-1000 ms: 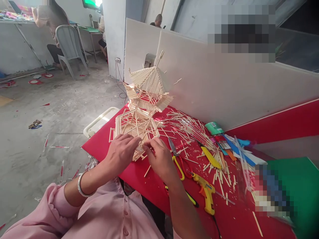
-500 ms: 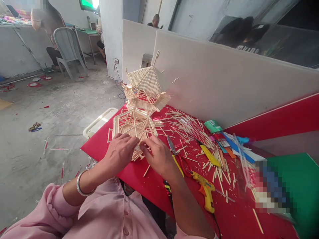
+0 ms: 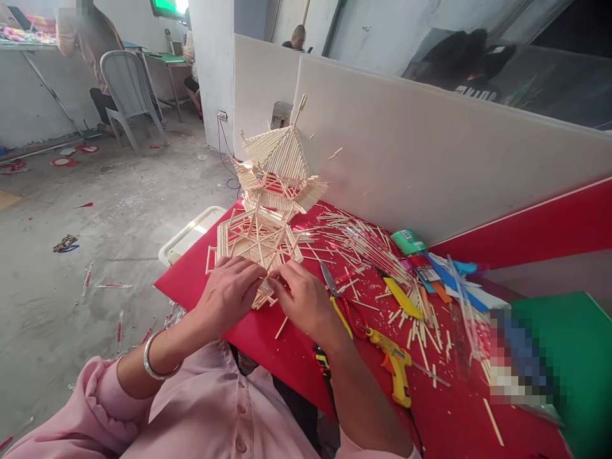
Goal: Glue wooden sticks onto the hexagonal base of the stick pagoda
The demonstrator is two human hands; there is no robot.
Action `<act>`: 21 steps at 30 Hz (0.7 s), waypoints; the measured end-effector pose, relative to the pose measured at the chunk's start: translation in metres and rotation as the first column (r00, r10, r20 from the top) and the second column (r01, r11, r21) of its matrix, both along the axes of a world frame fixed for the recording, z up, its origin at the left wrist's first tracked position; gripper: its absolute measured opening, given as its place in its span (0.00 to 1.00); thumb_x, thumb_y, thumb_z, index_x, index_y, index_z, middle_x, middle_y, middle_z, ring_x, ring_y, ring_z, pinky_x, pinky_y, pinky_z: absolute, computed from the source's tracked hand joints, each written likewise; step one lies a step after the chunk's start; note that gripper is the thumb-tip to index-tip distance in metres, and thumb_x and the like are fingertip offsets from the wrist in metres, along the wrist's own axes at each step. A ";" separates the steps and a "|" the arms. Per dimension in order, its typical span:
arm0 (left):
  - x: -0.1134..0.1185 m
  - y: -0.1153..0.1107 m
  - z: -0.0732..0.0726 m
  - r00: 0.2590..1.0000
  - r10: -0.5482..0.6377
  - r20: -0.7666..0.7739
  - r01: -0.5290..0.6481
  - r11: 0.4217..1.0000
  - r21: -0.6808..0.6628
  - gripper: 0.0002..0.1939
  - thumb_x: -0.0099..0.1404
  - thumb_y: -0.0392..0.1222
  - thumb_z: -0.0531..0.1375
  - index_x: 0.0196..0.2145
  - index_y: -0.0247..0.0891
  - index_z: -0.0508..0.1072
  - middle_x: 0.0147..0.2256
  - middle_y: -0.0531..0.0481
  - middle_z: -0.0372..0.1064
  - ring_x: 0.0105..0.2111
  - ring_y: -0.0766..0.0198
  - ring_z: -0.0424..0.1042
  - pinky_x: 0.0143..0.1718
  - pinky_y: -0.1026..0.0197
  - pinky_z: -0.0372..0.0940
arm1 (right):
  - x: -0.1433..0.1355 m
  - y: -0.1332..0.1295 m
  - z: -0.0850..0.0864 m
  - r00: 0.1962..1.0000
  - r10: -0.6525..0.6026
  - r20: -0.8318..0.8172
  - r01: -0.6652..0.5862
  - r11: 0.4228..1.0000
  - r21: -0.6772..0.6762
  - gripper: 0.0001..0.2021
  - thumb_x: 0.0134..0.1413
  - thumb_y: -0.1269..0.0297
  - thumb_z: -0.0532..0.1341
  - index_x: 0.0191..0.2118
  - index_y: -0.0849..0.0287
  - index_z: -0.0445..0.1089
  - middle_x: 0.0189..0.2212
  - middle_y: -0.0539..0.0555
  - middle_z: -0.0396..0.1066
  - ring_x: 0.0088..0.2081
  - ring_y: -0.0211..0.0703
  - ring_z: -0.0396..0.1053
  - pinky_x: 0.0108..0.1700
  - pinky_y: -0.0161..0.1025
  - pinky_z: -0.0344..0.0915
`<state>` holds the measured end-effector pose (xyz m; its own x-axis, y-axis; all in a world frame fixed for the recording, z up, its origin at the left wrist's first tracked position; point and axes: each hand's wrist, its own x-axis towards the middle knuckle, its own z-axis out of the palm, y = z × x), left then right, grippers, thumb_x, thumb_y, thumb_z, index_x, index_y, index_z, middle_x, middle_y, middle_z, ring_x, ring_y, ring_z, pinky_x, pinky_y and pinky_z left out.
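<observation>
A pagoda-like model of thin wooden sticks stands on the red tabletop (image 3: 268, 344). Its roofed upper tier (image 3: 282, 156) rises at the back, and a flat hexagonal stick frame (image 3: 258, 239) lies in front. My left hand (image 3: 232, 287) is closed at the near edge of this frame, thumb and fingers pinched together. Close against it, my right hand (image 3: 303, 296) pinches from the other side, the fingertips of both almost meeting. Whatever small piece sits between the fingertips is hidden. One loose stick (image 3: 282, 327) lies just below my right hand.
Right of my hands lie scissors (image 3: 329, 278), a yellow glue gun (image 3: 394, 366), a yellow cutter knife (image 3: 403, 298) and many scattered sticks (image 3: 363, 245). A pale partition (image 3: 406, 159) borders the table's far side. Other people sit farther off, near a grey chair (image 3: 127, 83).
Both hands keep their pinch at the frame's near edge, with only a very slight shift of the fingers. The camera view has moved slightly; the model stays put.
</observation>
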<state>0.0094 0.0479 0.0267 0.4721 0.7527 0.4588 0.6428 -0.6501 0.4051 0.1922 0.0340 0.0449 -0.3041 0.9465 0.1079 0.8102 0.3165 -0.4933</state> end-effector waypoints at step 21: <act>0.004 -0.024 0.010 0.921 -0.109 0.373 0.052 0.986 0.159 0.08 0.67 0.30 0.57 0.34 0.39 0.74 0.31 0.51 0.75 0.33 0.66 0.73 0.35 0.62 0.66 | 0.000 -0.031 -0.002 0.929 -0.019 -0.369 0.034 0.999 0.034 0.11 0.68 0.59 0.52 0.40 0.55 0.69 0.37 0.52 0.69 0.40 0.40 0.68 0.42 0.37 0.64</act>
